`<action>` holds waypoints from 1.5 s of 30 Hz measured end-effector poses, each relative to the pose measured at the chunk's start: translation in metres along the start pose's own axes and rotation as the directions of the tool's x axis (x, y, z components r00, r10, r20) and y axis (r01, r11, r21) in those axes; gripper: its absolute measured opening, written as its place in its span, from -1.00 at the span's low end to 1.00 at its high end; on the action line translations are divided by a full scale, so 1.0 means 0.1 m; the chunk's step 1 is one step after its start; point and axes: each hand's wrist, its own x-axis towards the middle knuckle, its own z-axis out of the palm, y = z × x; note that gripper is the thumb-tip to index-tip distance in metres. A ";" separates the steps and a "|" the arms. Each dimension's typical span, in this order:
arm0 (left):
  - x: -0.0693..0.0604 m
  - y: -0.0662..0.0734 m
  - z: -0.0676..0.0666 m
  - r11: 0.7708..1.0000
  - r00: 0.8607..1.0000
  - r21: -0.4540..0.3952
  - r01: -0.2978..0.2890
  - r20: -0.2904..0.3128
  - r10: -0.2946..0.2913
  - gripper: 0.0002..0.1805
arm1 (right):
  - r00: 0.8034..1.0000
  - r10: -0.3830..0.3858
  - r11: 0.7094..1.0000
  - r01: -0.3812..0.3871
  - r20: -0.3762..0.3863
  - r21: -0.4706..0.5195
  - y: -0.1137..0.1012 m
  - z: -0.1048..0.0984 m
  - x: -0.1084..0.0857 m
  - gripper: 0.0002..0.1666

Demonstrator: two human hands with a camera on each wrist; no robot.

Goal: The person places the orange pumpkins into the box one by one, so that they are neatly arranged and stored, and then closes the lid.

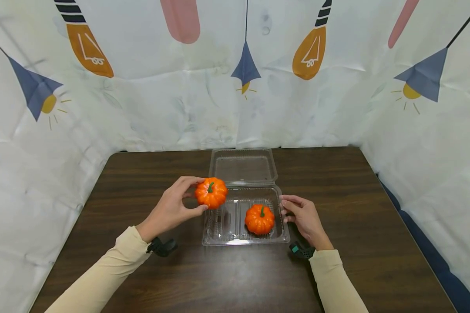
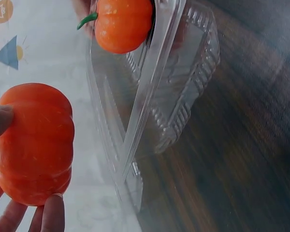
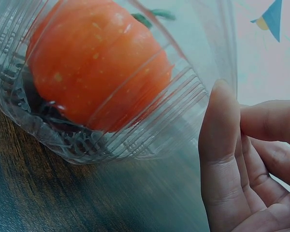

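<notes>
My left hand (image 1: 172, 209) holds a small orange pumpkin (image 1: 212, 194) with a green stem between thumb and fingertips, raised over the left side of a clear plastic clamshell box (image 1: 243, 242). In the left wrist view this pumpkin (image 2: 36, 145) appears apart from the box. A second orange pumpkin (image 1: 260, 220) sits inside the box on the right; the right wrist view shows it (image 3: 96, 63) through the clear wall. My right hand (image 1: 304, 217) pinches the box's right rim between thumb and index finger. The lid (image 1: 243, 167) lies folded open toward the back.
The box stands on a dark wood-grain table (image 1: 156, 269), near its back middle. White fabric (image 1: 160, 108) printed with lamps and bulbs surrounds the back and both sides. Each wrist wears a black strap (image 1: 162, 247) with a small device.
</notes>
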 end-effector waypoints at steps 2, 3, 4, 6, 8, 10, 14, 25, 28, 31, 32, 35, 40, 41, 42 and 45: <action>0.00 0.01 0.02 1.000 1.000 0.000 -0.006 0.007 0.006 -0.26 | 1.000 0.003 1.000 -0.003 -0.003 -0.003 0.00 0.00 0.00 -0.51; 0.00 0.01 0.03 1.000 1.000 -0.004 -0.008 0.011 0.008 -0.26 | 1.000 0.004 1.000 -0.004 -0.004 -0.003 0.00 0.00 0.00 -0.51; -0.01 0.01 0.04 1.000 1.000 -0.006 -0.011 0.015 0.011 -0.27 | 1.000 0.005 1.000 -0.005 -0.005 -0.004 0.00 0.00 0.00 -0.52; -0.01 0.02 0.07 1.000 1.000 -0.012 -0.015 0.025 0.016 -0.27 | 1.000 0.005 1.000 -0.005 -0.008 -0.006 0.00 0.00 0.00 -0.53; -0.01 0.02 0.09 1.000 0.999 -0.018 -0.017 0.035 0.017 -0.28 | 1.000 0.004 1.000 -0.004 -0.009 -0.007 -0.01 0.00 -0.01 -0.53; -0.01 0.03 0.11 1.000 0.999 -0.022 -0.013 0.050 0.014 -0.28 | 1.000 0.000 1.000 0.000 -0.007 -0.004 0.00 0.00 0.00 -0.53; 0.00 0.05 0.14 1.000 0.997 -0.025 -0.003 0.076 0.005 -0.27 | 1.000 -0.014 1.000 0.014 0.001 0.004 0.01 0.00 0.01 -0.53; 0.02 0.07 0.24 0.998 0.992 -0.054 -0.045 0.114 0.051 -0.28 | 1.000 -0.026 1.000 0.026 0.015 0.011 0.00 -0.01 0.02 -0.49; 0.03 0.07 0.26 0.997 0.989 -0.066 -0.043 0.136 0.052 -0.28 | 0.999 -0.027 1.000 0.026 0.022 0.017 0.01 -0.01 0.02 -0.47; 0.03 0.07 0.28 0.997 0.987 -0.061 -0.036 0.153 0.045 -0.28 | 0.999 -0.026 0.999 0.026 0.024 0.020 0.02 -0.01 0.02 -0.46; 0.02 0.07 0.28 0.998 0.987 -0.058 -0.032 0.158 0.041 -0.28 | 0.999 -0.027 0.999 0.026 0.024 0.022 0.03 -0.01 0.01 -0.46; 0.02 0.07 0.31 0.999 0.984 -0.044 -0.031 0.173 0.038 -0.28 | 0.999 -0.028 0.999 0.028 0.023 0.025 0.04 0.00 0.01 -0.48; 0.02 0.07 0.33 0.999 0.979 -0.035 -0.024 0.202 0.030 -0.30 | 1.000 -0.025 0.999 0.024 0.016 0.025 0.04 0.00 0.00 -0.53; 0.02 0.07 0.33 0.999 0.978 -0.033 -0.022 0.205 0.029 -0.31 | 1.000 -0.025 0.999 0.024 0.014 0.024 0.04 0.00 0.00 -0.54; 0.02 0.07 0.33 0.999 0.978 -0.033 -0.020 0.206 0.027 -0.31 | 1.000 -0.025 0.999 0.025 0.012 0.022 0.04 0.00 0.00 -0.55; 0.02 0.08 0.33 0.999 0.978 -0.029 -0.022 0.208 0.027 -0.30 | 1.000 -0.029 0.999 0.029 0.010 0.017 0.03 -0.01 0.01 -0.56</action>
